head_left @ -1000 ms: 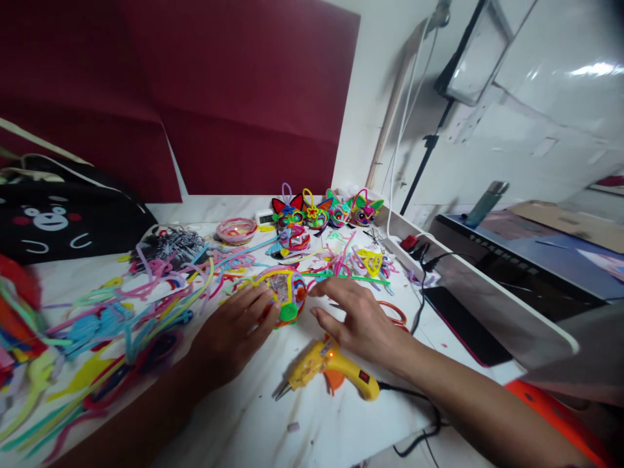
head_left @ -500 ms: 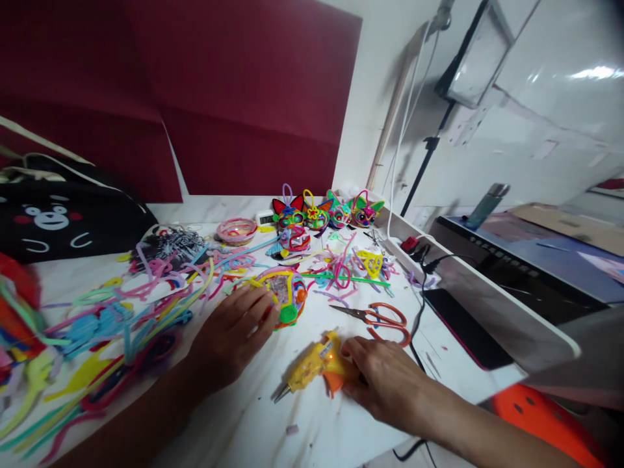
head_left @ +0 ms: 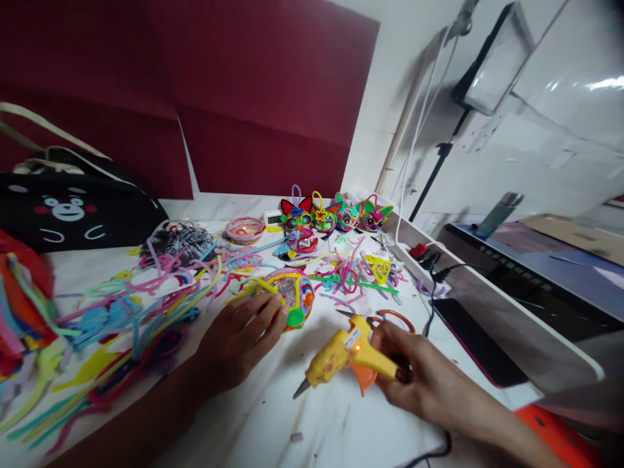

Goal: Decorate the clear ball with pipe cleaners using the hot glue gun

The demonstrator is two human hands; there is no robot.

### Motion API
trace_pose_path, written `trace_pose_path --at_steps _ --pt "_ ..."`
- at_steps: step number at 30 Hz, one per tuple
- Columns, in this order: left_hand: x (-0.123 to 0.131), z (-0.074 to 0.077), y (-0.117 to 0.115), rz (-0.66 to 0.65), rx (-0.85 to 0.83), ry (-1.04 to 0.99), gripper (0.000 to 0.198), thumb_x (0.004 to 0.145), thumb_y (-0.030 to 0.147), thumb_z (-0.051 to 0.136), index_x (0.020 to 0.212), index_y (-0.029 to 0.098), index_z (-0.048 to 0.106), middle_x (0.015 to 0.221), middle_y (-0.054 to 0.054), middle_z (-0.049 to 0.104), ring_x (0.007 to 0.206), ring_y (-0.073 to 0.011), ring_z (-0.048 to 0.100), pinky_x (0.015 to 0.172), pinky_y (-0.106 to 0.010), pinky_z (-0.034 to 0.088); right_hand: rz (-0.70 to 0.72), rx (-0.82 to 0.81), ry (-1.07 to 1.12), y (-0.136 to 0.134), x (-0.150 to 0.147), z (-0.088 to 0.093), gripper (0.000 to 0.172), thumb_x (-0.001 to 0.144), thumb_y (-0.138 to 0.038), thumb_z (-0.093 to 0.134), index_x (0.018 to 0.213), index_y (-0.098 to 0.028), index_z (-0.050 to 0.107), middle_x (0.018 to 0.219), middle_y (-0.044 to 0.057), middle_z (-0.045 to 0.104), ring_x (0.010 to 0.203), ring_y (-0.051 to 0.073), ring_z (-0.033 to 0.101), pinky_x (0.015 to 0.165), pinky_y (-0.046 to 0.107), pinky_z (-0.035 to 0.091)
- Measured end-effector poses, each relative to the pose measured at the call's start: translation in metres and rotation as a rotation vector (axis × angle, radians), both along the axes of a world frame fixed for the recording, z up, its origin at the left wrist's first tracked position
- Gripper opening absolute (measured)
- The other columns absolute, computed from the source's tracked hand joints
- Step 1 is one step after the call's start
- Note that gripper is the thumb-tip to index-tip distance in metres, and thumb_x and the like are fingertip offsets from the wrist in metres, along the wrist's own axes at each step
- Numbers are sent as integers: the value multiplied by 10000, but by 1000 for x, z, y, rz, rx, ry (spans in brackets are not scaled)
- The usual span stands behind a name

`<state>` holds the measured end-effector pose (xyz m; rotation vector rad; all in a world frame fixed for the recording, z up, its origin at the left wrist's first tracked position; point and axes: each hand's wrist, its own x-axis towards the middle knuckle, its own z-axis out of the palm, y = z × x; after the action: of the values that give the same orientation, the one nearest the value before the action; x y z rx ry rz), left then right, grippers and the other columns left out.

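Observation:
My right hand [head_left: 414,367] is closed around the handle of a yellow hot glue gun [head_left: 331,357], whose orange trigger and small lit lamp show. The gun is off the table, its metal nozzle pointing down to the left. My left hand [head_left: 241,341] has its bent fingers on the left side of a colourful pipe-cleaner craft piece [head_left: 296,316] with yellow strips and a green disc. A yellow strip lies by those fingertips; the thumb is hidden. Behind the gun lies a pair of scissors [head_left: 345,313], its orange handles partly covered.
Several finished pipe-cleaner animal heads [head_left: 324,218] stand at the back by a pink bowl [head_left: 244,229]. Loose pipe cleaners [head_left: 166,318] cover the left side. A power strip [head_left: 414,260] and a black phone [head_left: 480,341] lie right. A black cord [head_left: 441,448] runs near the front.
My right hand has lifted the glue gun from near the tabletop; it now partly covers the scissors. My left hand stays on the craft piece. The whole view has shifted slightly.

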<state>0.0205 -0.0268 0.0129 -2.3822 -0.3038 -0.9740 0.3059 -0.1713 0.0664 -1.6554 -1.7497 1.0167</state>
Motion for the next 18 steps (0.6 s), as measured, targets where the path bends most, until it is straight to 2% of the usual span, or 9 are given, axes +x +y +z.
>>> trace_pose_path --at_steps 3,7,12,15,18 --pt "0 -1 0 -2 10 13 231 944 94 516 1126 77 656 1163 -168 688 1152 -311 593 944 -462 464 -62 69 178 6 7 10 217 825 -303 655 966 -203 525 808 -12 539 692 119 468 576 223 358" --pt "1 -2 -2 21 54 17 235 958 108 500 1123 92 665 1176 -147 690 1171 -291 576 922 -421 463 -149 137 322 19 7 13 312 853 -487 658 908 -191 578 789 -7 509 662 107 442 522 204 346" --pt "2 -1 -7 98 64 14 261 971 91 467 1145 114 661 1228 -129 682 1078 -235 601 829 -369 448 -276 233 431 39 -5 9 352 786 -469 743 831 -214 504 726 -41 473 576 81 434 456 173 355" --pt "2 2 -10 115 87 55 255 970 94 460 1121 96 666 1213 -156 687 932 -221 619 752 -368 452 -218 256 392 52 -15 15 339 766 -442 750 837 -218 505 713 -33 497 551 87 444 412 174 338" --pt "2 4 -11 103 86 66 246 958 101 476 1109 80 668 1182 -185 694 806 -213 604 703 -382 461 -142 305 347 66 -20 23 304 774 -384 729 936 -221 530 770 -9 552 560 93 466 419 184 353"
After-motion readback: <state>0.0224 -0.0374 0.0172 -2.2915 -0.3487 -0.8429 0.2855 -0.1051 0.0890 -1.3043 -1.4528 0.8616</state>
